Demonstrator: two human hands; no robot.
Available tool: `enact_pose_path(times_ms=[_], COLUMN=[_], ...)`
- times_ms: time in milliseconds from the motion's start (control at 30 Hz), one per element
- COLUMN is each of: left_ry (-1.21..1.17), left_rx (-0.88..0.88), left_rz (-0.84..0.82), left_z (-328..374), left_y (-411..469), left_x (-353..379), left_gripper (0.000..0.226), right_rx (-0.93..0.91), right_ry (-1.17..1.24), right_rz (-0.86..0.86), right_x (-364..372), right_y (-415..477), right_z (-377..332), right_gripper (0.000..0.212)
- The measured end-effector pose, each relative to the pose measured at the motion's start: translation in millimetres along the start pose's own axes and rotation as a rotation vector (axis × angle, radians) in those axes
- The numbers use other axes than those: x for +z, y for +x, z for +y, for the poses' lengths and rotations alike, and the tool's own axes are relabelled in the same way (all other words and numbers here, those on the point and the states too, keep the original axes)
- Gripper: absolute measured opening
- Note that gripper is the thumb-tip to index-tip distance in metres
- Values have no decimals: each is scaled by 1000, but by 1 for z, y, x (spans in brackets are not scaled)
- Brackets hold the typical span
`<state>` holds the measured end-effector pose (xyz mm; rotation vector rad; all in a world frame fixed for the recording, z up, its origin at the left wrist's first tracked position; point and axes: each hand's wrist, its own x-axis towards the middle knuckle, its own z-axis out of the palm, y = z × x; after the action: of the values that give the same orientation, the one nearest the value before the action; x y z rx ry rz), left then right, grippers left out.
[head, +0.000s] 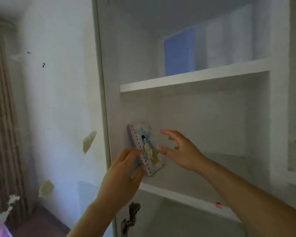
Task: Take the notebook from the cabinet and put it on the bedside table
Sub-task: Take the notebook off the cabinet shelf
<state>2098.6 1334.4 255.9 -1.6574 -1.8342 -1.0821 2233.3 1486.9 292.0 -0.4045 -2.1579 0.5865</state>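
A small spiral-bound notebook (146, 147) with a pale picture cover leans against the left inner wall of the white cabinet (109, 100), standing on its middle shelf (186, 190). My left hand (125, 175) has its fingers on the notebook's spine edge, though the frame is too blurred to show a firm grip. Just right of the cover, my right hand (179, 149) hovers with fingers spread, its fingertips close to the notebook. The bedside table is not in view.
A blue folder (179, 52) and pale books stand on the upper shelf. A metal hinge (132, 216) sticks out on the cabinet's left edge below my left arm. A small red object (218, 205) lies on the shelf edge. A curtain (2, 117) hangs far left.
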Motion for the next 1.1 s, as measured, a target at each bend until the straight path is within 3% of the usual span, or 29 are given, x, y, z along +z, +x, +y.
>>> enact_pose_path(times_ms=[233, 833, 1100], left_ry=[-50, -10, -31], left_rx=[-32, -173, -123], left_rz=[29, 94, 46], left_z=[-19, -30, -33], left_y=[32, 58, 57], left_x=[34, 72, 73], left_gripper=[54, 71, 76], right_rx=[12, -82, -96], right_ry=[50, 79, 77], right_rz=[52, -138, 30], right_x=[24, 58, 38], right_y=[61, 137, 124], right_z=[30, 62, 68], right_gripper=[60, 56, 45])
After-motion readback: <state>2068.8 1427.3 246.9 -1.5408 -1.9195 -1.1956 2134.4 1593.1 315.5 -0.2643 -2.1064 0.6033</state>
